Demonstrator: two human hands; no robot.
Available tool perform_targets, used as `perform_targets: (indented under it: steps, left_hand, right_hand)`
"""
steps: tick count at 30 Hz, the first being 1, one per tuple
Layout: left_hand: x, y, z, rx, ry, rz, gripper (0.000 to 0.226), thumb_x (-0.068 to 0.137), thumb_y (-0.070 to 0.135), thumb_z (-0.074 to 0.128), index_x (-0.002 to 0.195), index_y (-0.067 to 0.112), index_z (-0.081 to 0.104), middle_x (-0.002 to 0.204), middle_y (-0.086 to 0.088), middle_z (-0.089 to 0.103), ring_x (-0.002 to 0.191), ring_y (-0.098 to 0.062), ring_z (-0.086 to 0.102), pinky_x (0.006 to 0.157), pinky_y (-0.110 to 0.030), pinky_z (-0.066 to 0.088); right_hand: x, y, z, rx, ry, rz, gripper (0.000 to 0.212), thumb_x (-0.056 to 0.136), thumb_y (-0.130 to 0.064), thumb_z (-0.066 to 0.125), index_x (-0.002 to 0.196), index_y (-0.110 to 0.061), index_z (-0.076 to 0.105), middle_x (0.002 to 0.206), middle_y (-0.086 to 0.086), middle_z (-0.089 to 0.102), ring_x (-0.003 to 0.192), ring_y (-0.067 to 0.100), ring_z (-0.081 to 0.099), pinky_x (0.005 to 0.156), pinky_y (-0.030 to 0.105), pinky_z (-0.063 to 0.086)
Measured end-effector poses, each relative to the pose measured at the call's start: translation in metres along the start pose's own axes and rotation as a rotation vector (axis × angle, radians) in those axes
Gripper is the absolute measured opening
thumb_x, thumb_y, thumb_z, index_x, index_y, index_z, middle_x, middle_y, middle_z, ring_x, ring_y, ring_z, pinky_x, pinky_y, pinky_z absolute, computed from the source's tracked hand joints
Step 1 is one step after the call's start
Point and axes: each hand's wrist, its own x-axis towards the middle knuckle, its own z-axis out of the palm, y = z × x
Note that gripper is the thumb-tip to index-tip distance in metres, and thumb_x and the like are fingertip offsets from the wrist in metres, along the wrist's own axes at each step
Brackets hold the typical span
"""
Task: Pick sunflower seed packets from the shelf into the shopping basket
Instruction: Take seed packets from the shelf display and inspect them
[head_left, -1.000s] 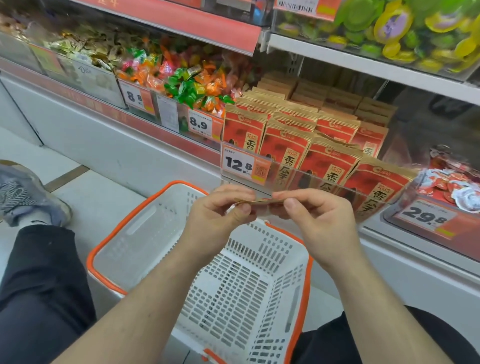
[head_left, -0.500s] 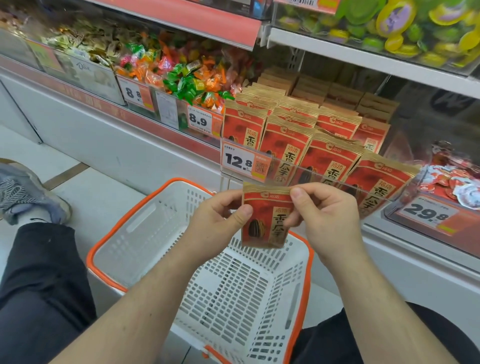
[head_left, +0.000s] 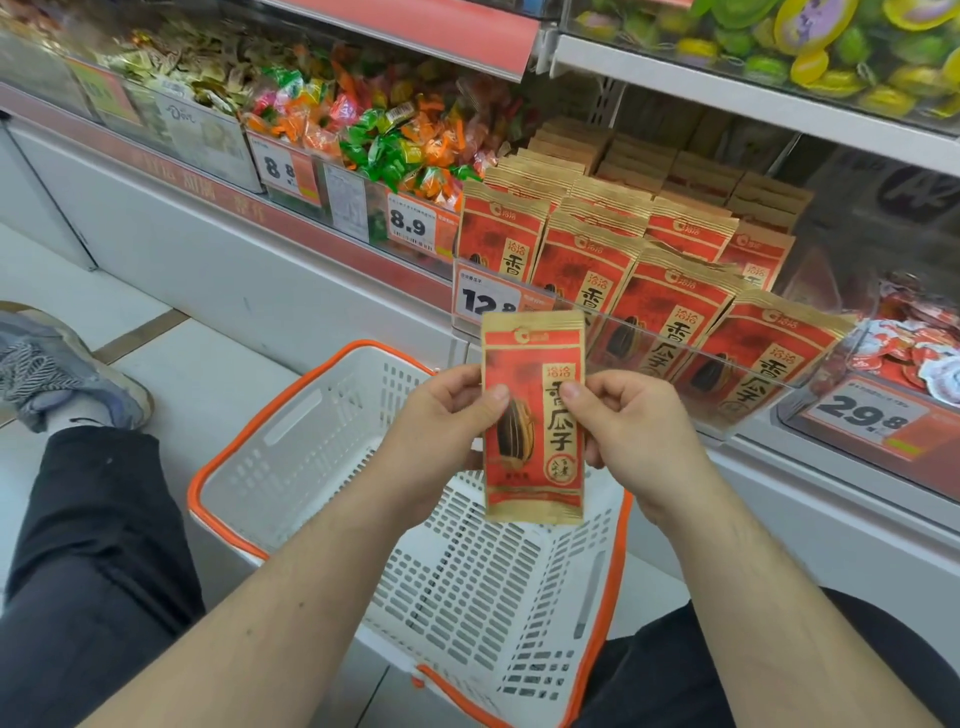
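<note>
Red-and-gold packet (head_left: 534, 415) was upright, pinched at its side edges by left hand (head_left: 441, 431) and right hand (head_left: 621, 431), right over the basket (head_left: 291, 431). I'd lower it flat, then let go; shelf (head_left: 675, 291) stock sat just beyond.

Red-and-gold seed packet (head_left: 533, 415) with a black striped seed; white basket (head_left: 467, 571) rimmed orange
</note>
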Motion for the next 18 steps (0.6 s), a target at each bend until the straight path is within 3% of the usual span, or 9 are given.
perform_targets:
  steps: [3,6,8,11,15,18]
  left_hand:
    - [-0.003,-0.004,0.001,0.004,-0.061,-0.047,0.027,0.095,0.013,0.061,0.122,0.012,0.064,0.106,-0.008,0.076,0.091,-0.024,0.074,0.068,-0.039,0.06]
    - [-0.002,-0.003,0.001,-0.023,-0.034,-0.054,0.026,0.096,0.012,0.06,0.122,0.009,0.063,0.105,-0.01,0.076,0.089,-0.026,0.074,0.071,-0.042,0.06]
    - [-0.001,0.0,0.001,-0.051,-0.003,-0.062,0.025,0.097,0.014,0.059,0.121,0.009,0.063,0.104,-0.009,0.076,0.086,-0.025,0.074,0.074,-0.046,0.059]
    - [0.0,0.004,0.001,-0.091,0.017,-0.084,0.026,0.099,0.018,0.057,0.122,0.008,0.064,0.109,-0.014,0.074,0.089,-0.027,0.072,0.082,-0.051,0.058]
    - [0.0,0.004,0.0,-0.113,0.018,-0.125,0.031,0.097,0.024,0.058,0.123,0.008,0.064,0.114,-0.018,0.072,0.103,-0.036,0.07,0.087,-0.055,0.057]
    - [0.001,0.004,-0.002,-0.127,-0.025,-0.142,0.036,0.094,0.027,0.06,0.125,0.01,0.064,0.118,-0.019,0.071,0.112,-0.043,0.065,0.095,-0.062,0.051]
  right_hand:
    - [0.002,0.003,-0.003,0.034,0.006,0.004,0.024,0.097,-0.02,0.06,0.088,0.001,0.065,0.045,-0.005,0.056,0.041,0.007,0.047,0.045,0.019,0.04]
    - [0.001,0.002,-0.006,0.02,-0.108,0.019,0.013,0.094,-0.015,0.065,0.104,-0.007,0.066,0.064,0.0,0.068,0.047,0.006,0.052,0.048,0.019,0.042]
    - [0.0,0.003,-0.008,-0.055,-0.201,0.03,0.028,0.09,-0.012,0.07,0.116,-0.017,0.062,0.078,0.002,0.074,0.053,0.003,0.06,0.05,0.015,0.043]
    - [-0.001,0.004,-0.01,-0.095,-0.295,0.049,0.042,0.086,-0.007,0.073,0.123,-0.021,0.057,0.082,0.001,0.076,0.065,0.004,0.069,0.054,0.012,0.047]
    - [-0.001,0.002,-0.012,-0.03,-0.33,0.06,0.046,0.085,-0.003,0.072,0.127,-0.013,0.056,0.092,0.012,0.077,0.086,0.029,0.074,0.08,0.045,0.06]
    - [-0.001,0.003,-0.011,0.06,-0.33,0.086,0.041,0.084,-0.003,0.07,0.123,-0.007,0.056,0.094,0.02,0.075,0.088,0.037,0.073,0.083,0.053,0.057]
